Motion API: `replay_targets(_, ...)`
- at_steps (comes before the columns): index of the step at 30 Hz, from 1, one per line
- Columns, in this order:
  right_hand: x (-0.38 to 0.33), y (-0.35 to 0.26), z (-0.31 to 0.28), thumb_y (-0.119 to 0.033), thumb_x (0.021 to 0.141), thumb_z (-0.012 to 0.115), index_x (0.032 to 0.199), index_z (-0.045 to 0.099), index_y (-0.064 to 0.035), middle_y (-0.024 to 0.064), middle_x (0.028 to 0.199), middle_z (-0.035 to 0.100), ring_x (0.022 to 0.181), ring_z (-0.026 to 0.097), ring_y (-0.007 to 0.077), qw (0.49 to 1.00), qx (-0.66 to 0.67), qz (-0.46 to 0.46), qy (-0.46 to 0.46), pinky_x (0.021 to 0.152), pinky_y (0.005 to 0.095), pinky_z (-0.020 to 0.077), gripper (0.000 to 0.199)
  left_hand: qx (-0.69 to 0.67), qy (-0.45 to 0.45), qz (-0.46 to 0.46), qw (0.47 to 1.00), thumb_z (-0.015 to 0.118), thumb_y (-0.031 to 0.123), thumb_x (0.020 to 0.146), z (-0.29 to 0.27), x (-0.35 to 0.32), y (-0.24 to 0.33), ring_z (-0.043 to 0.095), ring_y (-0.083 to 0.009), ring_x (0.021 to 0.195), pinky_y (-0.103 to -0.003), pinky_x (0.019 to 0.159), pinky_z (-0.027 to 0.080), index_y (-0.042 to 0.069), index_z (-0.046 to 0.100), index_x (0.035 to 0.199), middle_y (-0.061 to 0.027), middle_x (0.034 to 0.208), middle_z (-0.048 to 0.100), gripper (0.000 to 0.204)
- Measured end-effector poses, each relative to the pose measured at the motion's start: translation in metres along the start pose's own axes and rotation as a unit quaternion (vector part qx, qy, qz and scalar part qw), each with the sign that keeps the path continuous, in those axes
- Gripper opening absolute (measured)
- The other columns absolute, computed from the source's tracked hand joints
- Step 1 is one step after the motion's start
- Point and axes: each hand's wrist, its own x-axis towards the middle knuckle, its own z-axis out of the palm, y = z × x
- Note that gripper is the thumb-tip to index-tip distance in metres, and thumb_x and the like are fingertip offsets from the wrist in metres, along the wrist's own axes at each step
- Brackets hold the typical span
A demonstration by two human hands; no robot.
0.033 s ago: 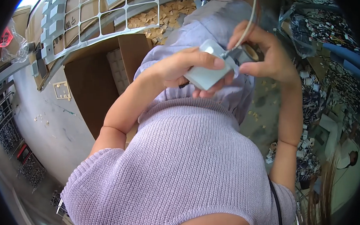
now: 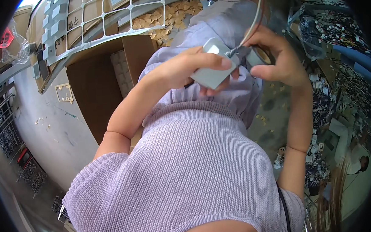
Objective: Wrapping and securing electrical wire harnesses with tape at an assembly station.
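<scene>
Left hand (image 2: 182,67) clamped around a small white rectangular block (image 2: 213,71), thumb on top, at about one o'clock in view. Right hand (image 2: 275,59) just beside it, pinching a grey cable (image 2: 254,20) whose metal end meets the block's upper face. Open cardboard box (image 2: 103,91) at ten o'clock; white plastic grid (image 2: 103,14) at eleven.

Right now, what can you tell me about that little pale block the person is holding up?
The block is small, flat and rectangular with rounded corners, pale grey-white, smooth like plastic. It is tilted, its broad face toward the camera, held above the lap. The left hand grips it, thumb along its near edge and fingers beneath. The right hand presses a grey plug with a thin cable against its upper right corner. Whether the plug is fully seated cannot be told.
</scene>
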Motion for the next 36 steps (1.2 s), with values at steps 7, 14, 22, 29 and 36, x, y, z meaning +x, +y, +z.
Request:
replay_targets(7,-0.009,-0.012,0.029,-0.028,0.082,0.072,0.116,0.055,-0.0004,0.0028,0.1,0.06,0.088,0.057,0.0085,0.953,0.213,0.173,0.131,0.075,0.0214,0.0441,0.047,0.183,0.176,-0.031,0.967,0.061,0.042,0.086,0.018,-0.001,0.006,0.059,-0.0178,0.08,-0.031,0.073,0.049,0.003,0.056,0.117,-0.0061,0.093,0.063,0.05)
replay_targets(14,0.019,-0.001,0.022,-0.014,0.074,0.074,0.123,0.051,-0.0041,0.0027,0.119,0.055,0.11,0.052,0.0139,0.977,0.208,0.003,-0.034,0.084,0.0279,0.0425,0.055,-0.045,0.013,-0.027,0.999,0.047,0.045,0.093,0.009,-0.002,-0.002,0.061,-0.0171,0.096,-0.027,0.08,0.048,-0.001,0.061,0.112,-0.0111,0.11,0.064,0.051)
replay_targets(22,-0.006,-0.008,0.03,-0.008,0.079,0.072,0.112,0.057,0.0003,0.0023,0.097,0.061,0.088,0.056,0.0072,0.966,0.184,0.166,0.067,0.076,0.0207,0.0467,0.038,0.35,0.282,0.182,0.875,0.059,0.021,0.088,-0.001,0.004,-0.018,0.058,-0.0163,0.084,-0.028,0.076,0.044,0.005,0.063,0.103,-0.0078,0.1,0.06,0.022)
replay_targets(29,0.025,0.008,0.068,-0.01,0.074,0.073,0.117,0.052,-0.0026,0.0049,0.112,0.059,0.103,0.056,0.0157,0.972,0.005,0.037,0.233,0.09,0.0308,0.0438,0.049,-0.182,0.166,0.01,0.969,0.058,0.017,0.089,0.017,0.006,-0.019,0.062,-0.0143,0.093,-0.028,0.081,0.049,0.0,0.062,0.106,-0.007,0.102,0.064,0.024)
replay_targets(36,0.016,0.016,0.035,-0.012,0.077,0.075,0.103,0.061,0.0001,0.0013,0.094,0.061,0.081,0.058,0.0092,0.991,0.082,0.066,0.086,0.073,0.0227,0.0475,0.032,-0.036,0.298,0.094,0.949,0.061,0.017,0.089,0.006,0.001,-0.021,0.06,-0.0108,0.09,-0.026,0.078,0.048,0.002,0.064,0.101,-0.0053,0.097,0.065,0.02)
